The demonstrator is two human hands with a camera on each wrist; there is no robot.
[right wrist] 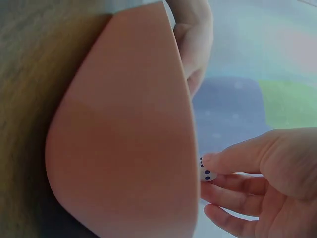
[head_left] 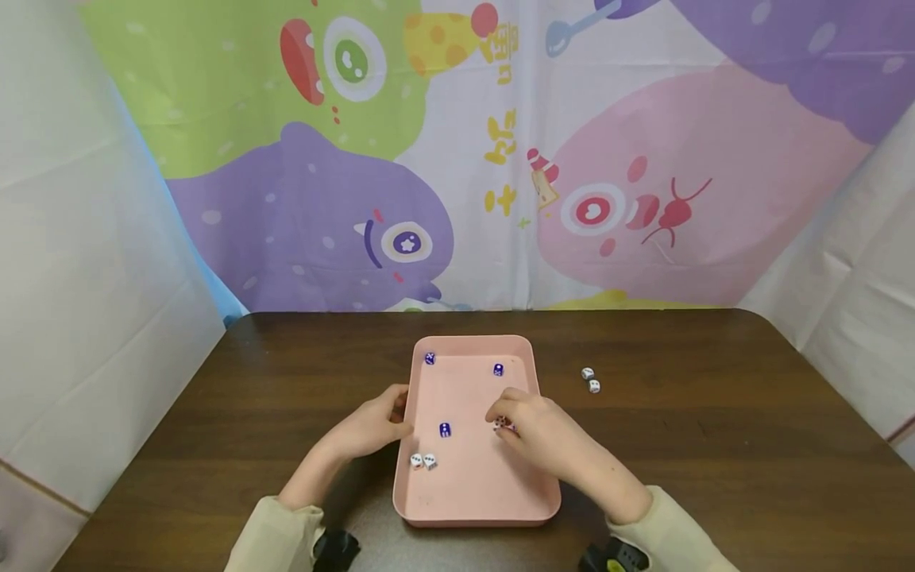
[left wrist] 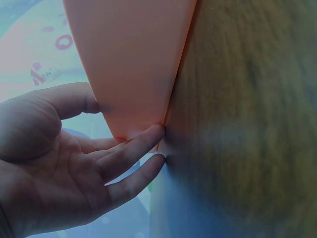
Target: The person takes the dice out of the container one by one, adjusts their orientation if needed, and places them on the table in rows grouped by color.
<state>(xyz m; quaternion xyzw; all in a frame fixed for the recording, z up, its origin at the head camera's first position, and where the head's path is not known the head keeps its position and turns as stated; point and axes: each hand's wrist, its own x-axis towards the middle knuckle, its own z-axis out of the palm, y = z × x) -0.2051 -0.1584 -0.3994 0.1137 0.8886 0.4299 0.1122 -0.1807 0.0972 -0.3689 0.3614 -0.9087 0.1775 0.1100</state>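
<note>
A pink tray [head_left: 472,492] lies on the table. My left hand [head_left: 372,425] rests against its left side, thumb by the rim and fingers fairly straight along the outer wall, as the left wrist view shows. Over the right half of the tray, my right hand [head_left: 536,425] pinches a white die [right wrist: 208,174] with dark dots between thumb and fingers. Those fingers partly hide the die in the head view. In the tray are blue dice: one at the far left [head_left: 430,358], another at the far right [head_left: 498,369], a third [head_left: 445,430] near the middle. Two white dice [head_left: 430,461] sit side by side at the near left.
Two more white dice [head_left: 594,386] lie together on the brown wooden table [head_left: 715,429], right of the tray. Behind the table hangs a cartoon-printed cloth [head_left: 486,262], with pale cloth [head_left: 107,238] at both sides. The tray has raised walls.
</note>
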